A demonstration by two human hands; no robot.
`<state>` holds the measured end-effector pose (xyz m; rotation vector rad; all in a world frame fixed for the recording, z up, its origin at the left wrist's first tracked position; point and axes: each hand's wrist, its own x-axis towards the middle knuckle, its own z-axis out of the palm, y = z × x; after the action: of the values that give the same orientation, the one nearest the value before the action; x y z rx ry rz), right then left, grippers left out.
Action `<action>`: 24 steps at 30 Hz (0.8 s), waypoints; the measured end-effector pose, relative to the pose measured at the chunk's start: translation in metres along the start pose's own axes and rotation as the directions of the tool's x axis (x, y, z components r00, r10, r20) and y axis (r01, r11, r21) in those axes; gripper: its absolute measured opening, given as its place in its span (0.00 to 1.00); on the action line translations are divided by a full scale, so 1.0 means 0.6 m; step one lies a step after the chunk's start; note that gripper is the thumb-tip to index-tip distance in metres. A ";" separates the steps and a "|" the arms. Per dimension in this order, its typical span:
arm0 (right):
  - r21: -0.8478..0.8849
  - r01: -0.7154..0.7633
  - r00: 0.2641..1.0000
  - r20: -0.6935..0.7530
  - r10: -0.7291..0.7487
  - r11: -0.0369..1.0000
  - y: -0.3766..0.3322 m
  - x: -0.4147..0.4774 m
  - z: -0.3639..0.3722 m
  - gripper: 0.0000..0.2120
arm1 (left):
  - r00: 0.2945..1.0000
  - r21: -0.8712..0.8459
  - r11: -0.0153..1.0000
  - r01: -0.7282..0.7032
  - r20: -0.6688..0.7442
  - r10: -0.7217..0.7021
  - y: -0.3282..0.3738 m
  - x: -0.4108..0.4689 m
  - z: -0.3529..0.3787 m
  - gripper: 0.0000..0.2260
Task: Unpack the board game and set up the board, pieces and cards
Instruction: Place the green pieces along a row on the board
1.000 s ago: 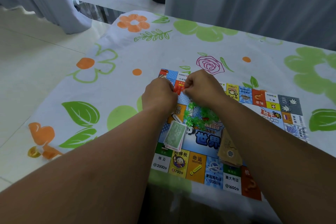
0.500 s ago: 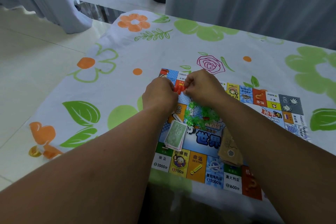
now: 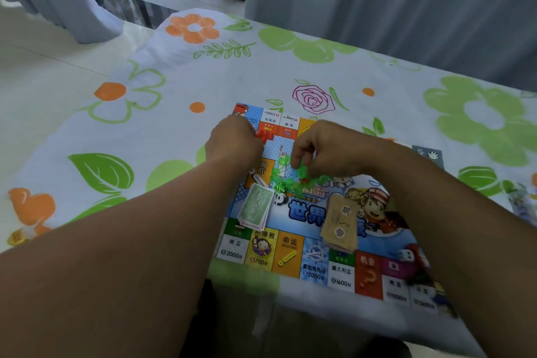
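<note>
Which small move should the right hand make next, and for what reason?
Probably lift one piece clear and set it apart on the colourful paper game board. The right hand curls its fingers into the heap of small green plastic pieces, which lies tangled near the board's centre, just beyond the green banknote stack.

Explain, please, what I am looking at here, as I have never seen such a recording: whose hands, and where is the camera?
No machine: a person wears a head camera, so the single picture looks down along both arms. On the flowered tablecloth lies an open game board. On it sit green banknotes, tan cards and a heap of green plastic pieces. The right hand pinches pieces in that heap; the left hand is curled at the board's far edge, contents hidden.
</note>
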<state>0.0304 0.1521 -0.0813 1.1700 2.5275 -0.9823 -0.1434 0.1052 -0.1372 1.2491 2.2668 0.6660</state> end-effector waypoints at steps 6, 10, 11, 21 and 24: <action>-0.154 -0.029 0.998 0.042 0.036 0.988 -0.004 -0.018 0.020 0.11 | 1.000 -0.006 1.000 0.015 0.006 -0.015 0.005 -0.002 0.000 0.07; -0.179 -0.007 0.999 0.039 0.014 0.984 -0.003 -0.015 0.027 0.10 | 1.000 -0.006 1.000 0.017 0.015 -0.017 0.005 -0.002 0.001 0.07; -0.183 -0.006 0.999 0.039 0.013 0.983 -0.002 -0.014 0.028 0.09 | 1.000 -0.007 1.000 0.016 0.016 -0.016 0.005 -0.002 0.001 0.07; -0.180 -0.032 0.999 0.015 0.036 0.983 0.010 -0.018 0.033 0.05 | 1.000 -0.012 1.000 0.022 0.019 -0.021 0.002 0.002 0.001 0.09; -0.159 -0.029 0.999 0.025 0.033 0.987 0.011 -0.023 0.030 0.04 | 1.000 -0.014 1.000 0.022 0.017 -0.021 0.003 0.000 0.002 0.09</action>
<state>0.0429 0.1351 -0.0925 1.1375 2.5051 -0.7679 -0.1419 0.1064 -0.1370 1.2175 2.2544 0.6602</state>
